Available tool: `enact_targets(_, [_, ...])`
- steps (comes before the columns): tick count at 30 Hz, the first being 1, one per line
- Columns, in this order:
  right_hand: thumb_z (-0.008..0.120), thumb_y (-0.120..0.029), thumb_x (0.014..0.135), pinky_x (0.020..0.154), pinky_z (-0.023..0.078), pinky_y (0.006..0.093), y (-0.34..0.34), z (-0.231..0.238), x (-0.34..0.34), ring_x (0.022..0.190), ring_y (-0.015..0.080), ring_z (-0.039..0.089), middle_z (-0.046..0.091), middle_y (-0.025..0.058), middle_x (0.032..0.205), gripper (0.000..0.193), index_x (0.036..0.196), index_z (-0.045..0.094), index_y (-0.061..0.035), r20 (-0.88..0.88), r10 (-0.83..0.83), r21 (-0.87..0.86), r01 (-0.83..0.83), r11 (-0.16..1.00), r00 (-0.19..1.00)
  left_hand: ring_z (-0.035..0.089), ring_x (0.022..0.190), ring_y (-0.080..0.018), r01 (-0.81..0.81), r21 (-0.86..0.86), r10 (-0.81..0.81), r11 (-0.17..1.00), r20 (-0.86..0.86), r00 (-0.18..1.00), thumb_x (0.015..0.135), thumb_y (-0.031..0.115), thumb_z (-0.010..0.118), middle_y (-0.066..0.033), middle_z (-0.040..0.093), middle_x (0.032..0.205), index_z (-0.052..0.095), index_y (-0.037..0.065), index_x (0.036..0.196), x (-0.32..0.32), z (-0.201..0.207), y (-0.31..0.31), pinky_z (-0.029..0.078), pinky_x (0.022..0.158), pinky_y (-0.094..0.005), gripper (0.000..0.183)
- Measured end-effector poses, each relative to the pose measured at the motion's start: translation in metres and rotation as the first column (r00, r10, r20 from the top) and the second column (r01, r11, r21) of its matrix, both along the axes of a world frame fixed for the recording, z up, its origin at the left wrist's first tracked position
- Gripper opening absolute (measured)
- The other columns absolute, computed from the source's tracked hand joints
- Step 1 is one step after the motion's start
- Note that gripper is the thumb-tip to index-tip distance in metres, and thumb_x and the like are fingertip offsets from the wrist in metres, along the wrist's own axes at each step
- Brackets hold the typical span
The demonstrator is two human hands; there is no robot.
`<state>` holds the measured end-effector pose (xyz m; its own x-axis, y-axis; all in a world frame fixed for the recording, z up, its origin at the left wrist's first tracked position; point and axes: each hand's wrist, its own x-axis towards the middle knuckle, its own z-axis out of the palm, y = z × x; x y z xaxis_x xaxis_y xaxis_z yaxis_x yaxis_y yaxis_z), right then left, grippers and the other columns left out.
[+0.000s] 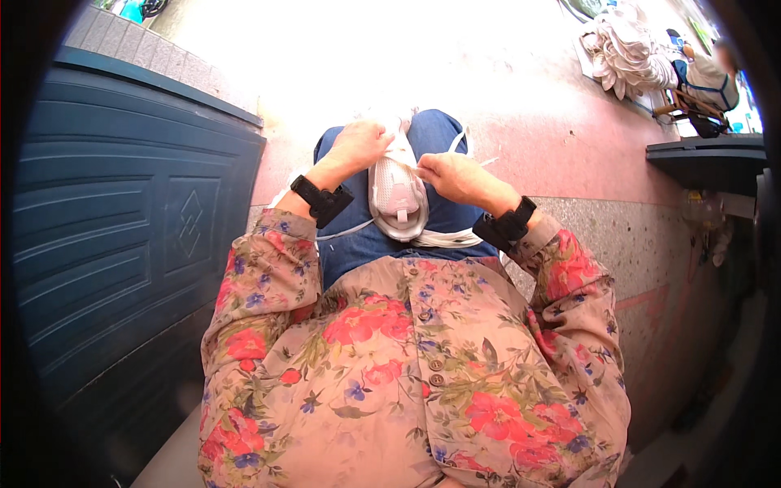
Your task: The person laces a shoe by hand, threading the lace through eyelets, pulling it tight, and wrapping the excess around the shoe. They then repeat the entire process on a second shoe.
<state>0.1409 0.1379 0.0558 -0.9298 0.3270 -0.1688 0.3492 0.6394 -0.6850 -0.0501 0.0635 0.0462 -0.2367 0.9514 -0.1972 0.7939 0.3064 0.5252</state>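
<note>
A pale pink and white sneaker (397,199) rests on my lap between my jeans-clad thighs, its heel with the pull tab toward me. My left hand (359,148) is closed over the shoe's far left side. On the other side my right hand (460,176) has thumb and forefinger pinched together. A white shoelace (399,153) runs across the shoe between the two hands, with both closed on it. Its finer path around the fingers is washed out by glare. A bundle of white laces (447,238) lies by the heel, against my right thigh.
A dark blue panelled door (122,187) stands close at my left. At the far right a heap of white pieces (626,53) lies beside a seated person (706,81). A dark ledge (708,167) juts in below them. The floor is pink and speckled grey.
</note>
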Motion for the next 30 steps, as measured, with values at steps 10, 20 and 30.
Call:
enact_targets(10, [0.051, -0.017, 0.082, 0.073, 0.044, 0.0377, -0.006, -0.006, -0.009, 0.082, 0.0324, 0.056, 0.055, 0.016, 0.09, 0.018, 0.086, 0.059, -0.0014, -0.186, -0.003, -0.004, 0.002, 1.0, 0.982, 0.058, 0.061, -0.0259, 0.094, 0.034, -0.095, 0.995, 0.018, 0.995, 0.072, 0.019, 0.058, -0.0204, 0.057, 0.066, 0.059, -0.004, 0.07, -0.005, 0.002, -0.011, 0.045, 0.058, -0.0352, 0.022])
enact_targets(20, [0.052, -0.019, 0.079, 0.067, 0.047, 0.0401, -0.024, -0.01, -0.022, 0.072, 0.0326, 0.059, 0.059, 0.0178, 0.075, 0.018, 0.079, 0.06, -0.0028, -0.105, 0.06, 0.065, -0.053, 0.996, 0.993, 0.041, 0.053, -0.0077, -0.195, -0.415, 0.432, 0.889, 0.619, 0.656, 0.074, 0.018, 0.055, 0.0021, 0.047, 0.058, 0.059, 0.005, 0.071, -0.015, 0.0, -0.01, 0.03, 0.046, -0.0241, 0.014])
enact_targets(30, [0.056, -0.014, 0.07, 0.064, 0.046, 0.0395, -0.04, -0.004, 0.002, 0.064, 0.0306, 0.059, 0.058, 0.014, 0.062, 0.008, 0.07, 0.058, -0.0065, -0.207, 0.341, 0.157, -0.313, 0.937, 0.917, 0.045, 0.056, -0.0126, -0.145, -0.183, 0.196, 0.972, 0.305, 0.932, 0.076, 0.024, 0.057, -0.0076, 0.053, 0.06, 0.057, -0.004, 0.066, -0.002, -0.009, -0.013, 0.038, 0.053, -0.0315, 0.03])
